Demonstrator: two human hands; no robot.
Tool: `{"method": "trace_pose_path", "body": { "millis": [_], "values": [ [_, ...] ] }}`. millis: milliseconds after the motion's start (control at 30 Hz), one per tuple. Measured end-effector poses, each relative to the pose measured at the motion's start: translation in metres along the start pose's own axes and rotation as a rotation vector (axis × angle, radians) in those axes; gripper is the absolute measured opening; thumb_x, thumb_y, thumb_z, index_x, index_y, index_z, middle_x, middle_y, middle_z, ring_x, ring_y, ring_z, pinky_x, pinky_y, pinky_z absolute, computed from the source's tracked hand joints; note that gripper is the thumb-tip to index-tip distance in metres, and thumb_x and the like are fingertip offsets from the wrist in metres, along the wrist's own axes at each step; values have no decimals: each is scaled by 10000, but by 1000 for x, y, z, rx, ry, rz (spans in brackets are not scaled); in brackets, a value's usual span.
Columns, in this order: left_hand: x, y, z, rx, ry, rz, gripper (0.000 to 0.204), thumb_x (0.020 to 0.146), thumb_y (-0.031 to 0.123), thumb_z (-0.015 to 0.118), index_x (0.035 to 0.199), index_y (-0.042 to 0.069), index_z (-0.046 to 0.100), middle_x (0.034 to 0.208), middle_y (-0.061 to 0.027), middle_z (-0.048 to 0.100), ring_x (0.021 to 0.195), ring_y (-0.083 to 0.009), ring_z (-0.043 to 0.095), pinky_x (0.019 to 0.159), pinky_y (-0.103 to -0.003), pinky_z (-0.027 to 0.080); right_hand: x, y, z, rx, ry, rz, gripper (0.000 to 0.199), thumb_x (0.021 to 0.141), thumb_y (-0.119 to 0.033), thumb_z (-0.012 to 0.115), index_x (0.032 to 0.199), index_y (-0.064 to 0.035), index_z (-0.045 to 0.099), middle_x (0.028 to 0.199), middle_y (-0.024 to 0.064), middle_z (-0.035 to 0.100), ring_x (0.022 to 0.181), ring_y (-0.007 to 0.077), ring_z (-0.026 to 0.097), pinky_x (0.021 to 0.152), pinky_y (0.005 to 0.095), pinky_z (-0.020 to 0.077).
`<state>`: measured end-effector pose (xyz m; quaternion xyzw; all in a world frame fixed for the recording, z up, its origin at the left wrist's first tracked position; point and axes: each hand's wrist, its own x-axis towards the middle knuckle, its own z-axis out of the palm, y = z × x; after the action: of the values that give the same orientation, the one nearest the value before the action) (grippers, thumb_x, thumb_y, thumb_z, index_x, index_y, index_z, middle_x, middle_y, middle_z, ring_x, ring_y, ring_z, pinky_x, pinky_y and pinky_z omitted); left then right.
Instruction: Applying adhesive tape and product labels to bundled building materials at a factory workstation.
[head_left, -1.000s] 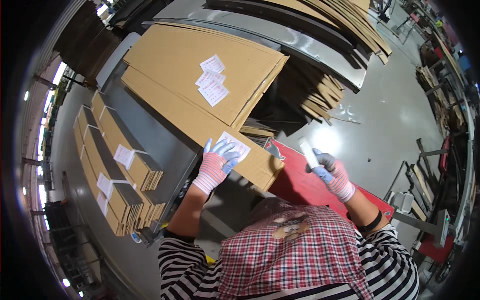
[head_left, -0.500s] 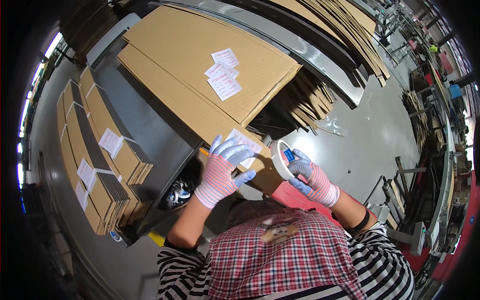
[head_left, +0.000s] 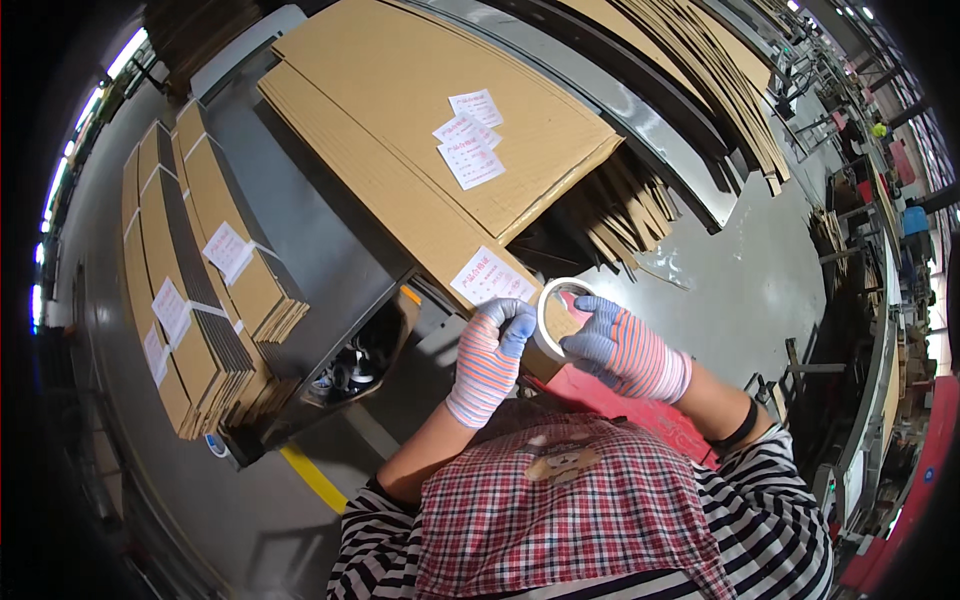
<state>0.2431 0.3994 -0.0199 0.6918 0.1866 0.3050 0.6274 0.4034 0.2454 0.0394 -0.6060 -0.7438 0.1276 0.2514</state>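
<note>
My right hand (head_left: 628, 348), in a striped glove with blue-grey fingertips, grips a roll of white tape (head_left: 543, 325) from its right side, fingers at the ring's opening. Close beside the roll's left edge is my left hand (head_left: 490, 358), gloved alike, with thumb and fingers pinched together. Whatever they pinch, perhaps the tape's end, is too small to make out. Just beyond my hands a white label with red print (head_left: 492, 278) lies on the near strip of a flat cardboard stack (head_left: 390, 110). Several more labels (head_left: 472, 162) overlap farther up the stack.
Strapped bundles of folded cardboard (head_left: 165, 290), with white labels on them, stand on a dark table (head_left: 330, 260) at the left. Cardboard strips (head_left: 620, 215) jut out below the stack's right end. More long sheets (head_left: 690, 70) lie at the far right. Something red (head_left: 630, 405) is below my right hand.
My left hand has moved right to the tape roll, and its spread fingers have closed into a pinch. The roll has turned slightly in my right hand. The whole view has shifted a little.
</note>
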Motion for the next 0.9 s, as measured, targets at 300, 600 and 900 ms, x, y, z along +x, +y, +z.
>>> {"method": "trace_pose_path", "body": {
  "millis": [300,600,900],
  "values": [
    [-46,-17,-31,-392,-102,-606,306,899,305,707,766,59,583,636,-2,569,556,-85,557,564,-234,461,95,18,-20,-131,-446,-216,110,738,-123,634,831,-68,614,733,130,631,763,355,653,661,428,532],
    [-72,-236,-25,-415,183,-639,461,823,376,779,1055,30,581,877,9,606,721,-97,578,685,-268,513,57,154,69,-20,113,447,403,849,-188,692,1179,16,580,1235,233,574,1152,406,539,987,429,442],
    [11,-284,-26,-287,-56,-601,380,843,256,713,1092,-10,606,804,-66,653,572,-138,586,556,-306,506,53,25,133,-164,76,780,915,555,-312,865,1371,-207,464,1459,289,304,1280,494,371,1053,580,330]
  ]
}}
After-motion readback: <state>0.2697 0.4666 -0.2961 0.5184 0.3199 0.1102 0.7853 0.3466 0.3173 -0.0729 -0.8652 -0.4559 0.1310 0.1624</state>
